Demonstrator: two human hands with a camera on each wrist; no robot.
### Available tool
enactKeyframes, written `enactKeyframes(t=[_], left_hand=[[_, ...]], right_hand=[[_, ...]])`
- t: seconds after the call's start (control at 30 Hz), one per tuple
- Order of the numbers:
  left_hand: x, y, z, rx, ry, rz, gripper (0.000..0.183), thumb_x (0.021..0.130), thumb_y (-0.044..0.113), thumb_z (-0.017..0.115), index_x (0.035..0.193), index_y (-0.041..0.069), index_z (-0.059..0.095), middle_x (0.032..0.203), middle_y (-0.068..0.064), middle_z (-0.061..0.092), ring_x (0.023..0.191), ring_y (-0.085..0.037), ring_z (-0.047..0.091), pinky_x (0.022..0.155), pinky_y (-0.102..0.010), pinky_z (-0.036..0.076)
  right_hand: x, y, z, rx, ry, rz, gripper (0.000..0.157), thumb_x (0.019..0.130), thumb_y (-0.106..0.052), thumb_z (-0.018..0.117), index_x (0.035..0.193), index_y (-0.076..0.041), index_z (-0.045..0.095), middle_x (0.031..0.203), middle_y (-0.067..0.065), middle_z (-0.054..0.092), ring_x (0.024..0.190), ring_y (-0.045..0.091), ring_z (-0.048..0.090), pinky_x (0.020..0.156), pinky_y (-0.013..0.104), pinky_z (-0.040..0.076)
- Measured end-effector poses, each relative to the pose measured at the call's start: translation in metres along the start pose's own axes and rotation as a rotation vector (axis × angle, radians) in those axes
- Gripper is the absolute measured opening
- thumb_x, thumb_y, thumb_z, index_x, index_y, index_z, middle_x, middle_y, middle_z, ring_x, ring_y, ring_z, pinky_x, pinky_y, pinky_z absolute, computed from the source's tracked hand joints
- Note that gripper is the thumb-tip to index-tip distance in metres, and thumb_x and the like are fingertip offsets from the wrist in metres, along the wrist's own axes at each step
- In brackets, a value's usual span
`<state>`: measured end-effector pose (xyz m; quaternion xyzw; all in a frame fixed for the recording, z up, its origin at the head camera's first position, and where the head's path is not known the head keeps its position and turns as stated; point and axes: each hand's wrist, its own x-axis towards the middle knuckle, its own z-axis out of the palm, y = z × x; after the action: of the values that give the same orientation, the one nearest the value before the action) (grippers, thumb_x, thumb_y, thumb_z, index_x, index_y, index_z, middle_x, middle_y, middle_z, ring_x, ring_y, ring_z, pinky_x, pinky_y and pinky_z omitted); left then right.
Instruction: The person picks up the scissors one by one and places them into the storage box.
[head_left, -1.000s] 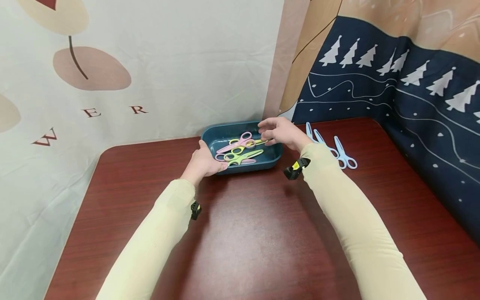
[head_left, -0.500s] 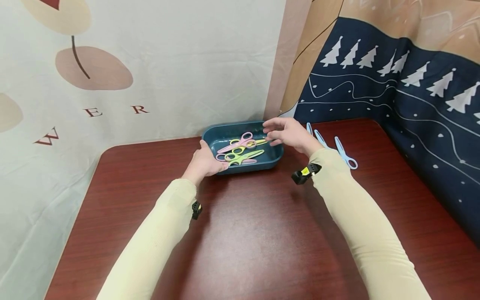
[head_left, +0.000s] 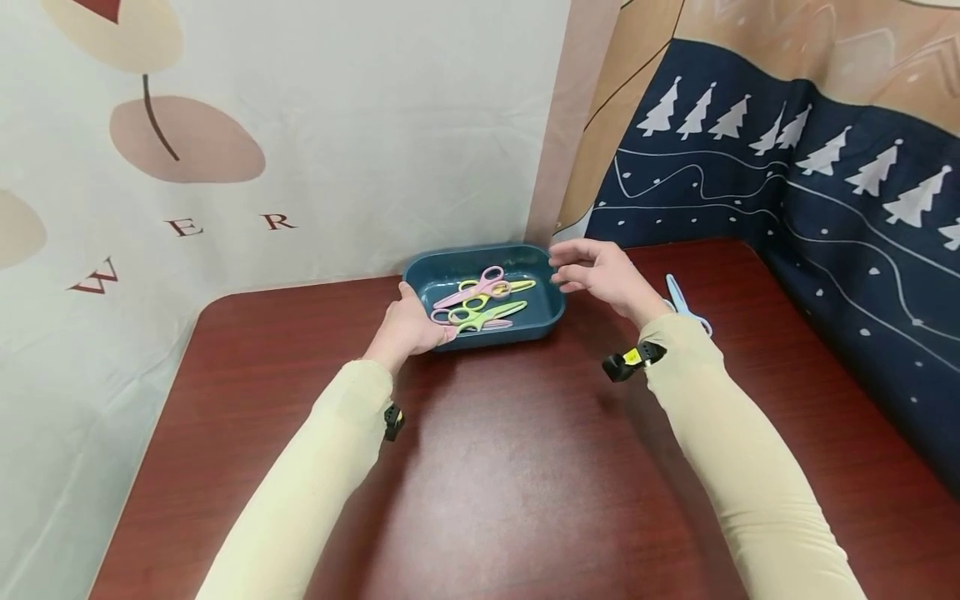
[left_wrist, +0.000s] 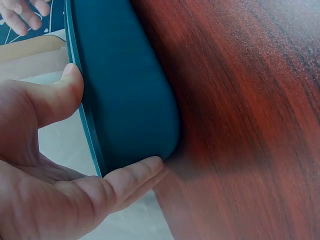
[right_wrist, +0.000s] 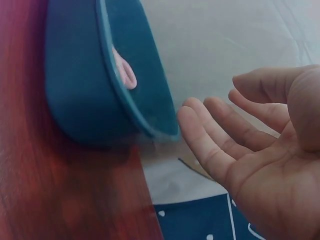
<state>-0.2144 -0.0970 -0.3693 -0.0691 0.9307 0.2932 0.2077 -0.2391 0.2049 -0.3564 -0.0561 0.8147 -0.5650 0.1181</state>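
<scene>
A dark teal plastic bin [head_left: 542,314] stands at the back of the table with several scissors in it. Pink scissors [head_left: 459,295] lie over yellow scissors [head_left: 522,286]; light green scissors [head_left: 501,312] lie nearer the front. My left hand [head_left: 408,323] holds the bin's left end, thumb [left_wrist: 70,92] at the rim and fingers along the outer wall. Beside the bin's right end, my right hand [head_left: 603,275] hovers with loosely bent fingers [right_wrist: 200,137] and nothing in them. Light blue scissors [head_left: 677,293] lie on the table beyond the right wrist, partly hidden by the sleeve.
The reddish-brown wooden table [head_left: 495,467] has rounded back corners. A pale printed cloth [head_left: 360,125] hangs right behind the bin. Navy fabric with white trees [head_left: 697,179] borders the right side.
My right hand has moved rightward from over the bin to just outside its right end. Its arm now covers more of the blue scissors. The left hand stays on the bin.
</scene>
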Motion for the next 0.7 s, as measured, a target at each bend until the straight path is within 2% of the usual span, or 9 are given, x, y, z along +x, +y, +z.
enactKeyframes(t=[0.27, 0.4, 0.5, 0.6, 0.7], left_hand=[[0.001, 0.0, 0.0, -0.006, 0.001, 0.002, 0.122, 0.091, 0.033, 0.076, 0.161, -0.003, -0.017, 0.162, -0.034, 0.023, 0.144, -0.042, 0.037, 0.12, -0.051, 0.035], [0.0, 0.0, 0.0, -0.014, -0.002, 0.007, 0.122, 0.091, 0.033, 0.077, 0.16, -0.002, -0.018, 0.161, -0.034, 0.023, 0.142, -0.043, 0.038, 0.119, -0.051, 0.035], [0.0, -0.001, 0.0, -0.025, -0.009, 0.0, 0.122, 0.092, 0.032, 0.076, 0.16, -0.002, -0.019, 0.162, -0.034, 0.022, 0.142, -0.042, 0.038, 0.119, -0.052, 0.035], [0.0, -0.001, 0.0, -0.027, -0.008, -0.003, 0.123, 0.091, 0.032, 0.077, 0.161, -0.001, -0.018, 0.163, -0.033, 0.021, 0.142, -0.042, 0.038, 0.119, -0.052, 0.035], [0.001, -0.001, 0.0, -0.024, -0.006, 0.001, 0.123, 0.091, 0.033, 0.077, 0.161, -0.001, -0.018, 0.163, -0.033, 0.02, 0.143, -0.043, 0.037, 0.119, -0.052, 0.035]], right_hand=[[-0.009, 0.015, -0.008, 0.001, 0.085, -0.011, 0.039, 0.104, -0.004, 0.059, 0.142, -0.002, 0.059, 0.133, 0.021, 0.065, 0.104, 0.025, 0.071, 0.09, 0.033, 0.06], [-0.013, 0.021, -0.012, 0.003, 0.125, -0.009, 0.038, 0.103, -0.004, 0.059, 0.141, -0.002, 0.06, 0.135, 0.024, 0.063, 0.106, 0.026, 0.072, 0.088, 0.029, 0.06], [-0.015, 0.025, -0.015, 0.009, 0.16, -0.017, 0.037, 0.103, -0.004, 0.059, 0.14, -0.001, 0.061, 0.136, 0.026, 0.062, 0.102, 0.022, 0.073, 0.085, 0.025, 0.059], [-0.016, 0.028, -0.018, 0.006, 0.191, -0.021, 0.037, 0.104, -0.005, 0.058, 0.14, -0.001, 0.06, 0.135, 0.024, 0.063, 0.099, 0.019, 0.074, 0.087, 0.026, 0.059], [-0.019, 0.03, -0.021, -0.002, 0.214, -0.011, 0.036, 0.105, -0.006, 0.056, 0.141, -0.002, 0.06, 0.134, 0.022, 0.063, 0.103, 0.022, 0.074, 0.092, 0.031, 0.059]])
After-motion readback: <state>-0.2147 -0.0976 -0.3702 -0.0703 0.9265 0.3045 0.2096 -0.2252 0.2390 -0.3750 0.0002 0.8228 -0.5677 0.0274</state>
